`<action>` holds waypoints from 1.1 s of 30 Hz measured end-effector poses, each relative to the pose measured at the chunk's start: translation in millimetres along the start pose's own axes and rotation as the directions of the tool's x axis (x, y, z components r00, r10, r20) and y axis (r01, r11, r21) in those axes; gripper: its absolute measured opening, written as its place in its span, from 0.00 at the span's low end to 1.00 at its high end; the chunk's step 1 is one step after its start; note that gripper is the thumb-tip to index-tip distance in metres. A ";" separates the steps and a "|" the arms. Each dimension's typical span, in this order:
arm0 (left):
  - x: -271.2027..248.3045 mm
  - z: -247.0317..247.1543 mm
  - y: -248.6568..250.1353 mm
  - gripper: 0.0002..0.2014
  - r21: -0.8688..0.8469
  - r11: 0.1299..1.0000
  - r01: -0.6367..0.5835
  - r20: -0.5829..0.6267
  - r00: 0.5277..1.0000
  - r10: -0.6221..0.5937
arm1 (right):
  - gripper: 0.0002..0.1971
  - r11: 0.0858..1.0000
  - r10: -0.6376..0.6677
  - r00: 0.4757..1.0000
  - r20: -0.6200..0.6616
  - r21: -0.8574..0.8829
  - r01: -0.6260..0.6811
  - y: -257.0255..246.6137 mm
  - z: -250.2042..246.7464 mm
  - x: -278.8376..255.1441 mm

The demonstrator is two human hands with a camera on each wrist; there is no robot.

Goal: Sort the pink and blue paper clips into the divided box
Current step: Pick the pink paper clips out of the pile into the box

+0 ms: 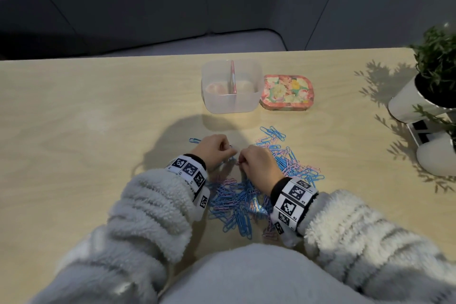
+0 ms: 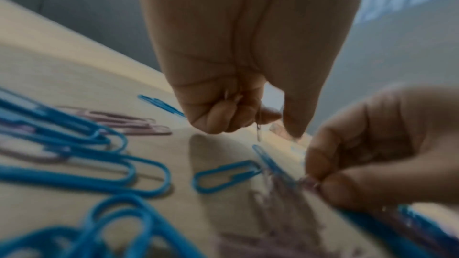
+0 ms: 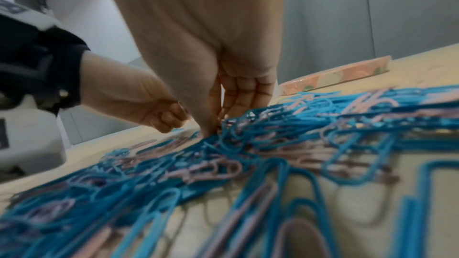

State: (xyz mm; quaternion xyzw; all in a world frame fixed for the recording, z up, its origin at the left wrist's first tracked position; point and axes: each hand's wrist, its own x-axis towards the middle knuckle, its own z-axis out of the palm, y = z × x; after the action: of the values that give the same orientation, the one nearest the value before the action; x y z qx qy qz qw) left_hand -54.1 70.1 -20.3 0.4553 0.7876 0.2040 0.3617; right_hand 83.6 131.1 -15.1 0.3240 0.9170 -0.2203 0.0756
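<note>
- The mixed heap of blue and pink wire paper clips (image 1: 249,195) lies nearest on the pale wooden table (image 1: 86,111), spread under and between both wrists. The clips lie tangled and overlapping, so lifting one probably drags neighbours of the other colour along.
- The right hand (image 1: 259,168) hovers at the heap's far edge, its thumb and forefinger closed in a pinch on a pink clip (image 1: 238,163). A blue clip appears hooked to it in the left wrist view, so the pair could land in one compartment unless pulled apart.
- The left hand (image 1: 214,149) sits just beside it, fingers curled into a loose fist. A thin clip end hangs from the curled fingers in its own wrist view, its colour too blurred to tell; a slack hold could drop it.
- Further off stands the translucent plastic divided box (image 1: 232,106), well apart from the hands, with a pink partition. Its contents are unclear.
- Its floral-patterned lid (image 1: 287,91) rests against the box's right side.
</note>
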 end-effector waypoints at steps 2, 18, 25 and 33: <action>2.5 1.7 1.7 0.13 0.125 0.992 -0.026 0.010 1.000 0.025 | 0.07 1.000 0.023 0.999 0.025 0.008 -0.023 -0.1 -1.3 -2.0; -14.3 -23.0 -14.2 0.16 -0.160 0.980 0.118 -0.016 0.992 -0.122 | 0.09 0.999 -0.038 0.999 -0.025 0.002 0.038 -5.0 7.5 -9.6; -29.7 -9.1 -16.2 0.05 0.066 0.996 0.056 -0.033 0.998 -0.054 | 0.09 0.992 -0.081 0.992 0.096 -0.092 0.090 3.9 -4.0 7.3; -30.4 -20.9 -26.8 0.06 0.275 0.952 0.138 -0.221 0.972 -0.077 | 0.04 0.955 -0.081 0.986 -0.144 0.273 0.118 -27.7 -96.8 65.0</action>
State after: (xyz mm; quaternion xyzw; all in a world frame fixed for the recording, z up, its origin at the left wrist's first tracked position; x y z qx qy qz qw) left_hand -75.2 30.5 -12.3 0.4357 0.8659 0.1135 0.2178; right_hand 16.0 192.2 62.7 0.2983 0.8947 -0.3296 -0.0426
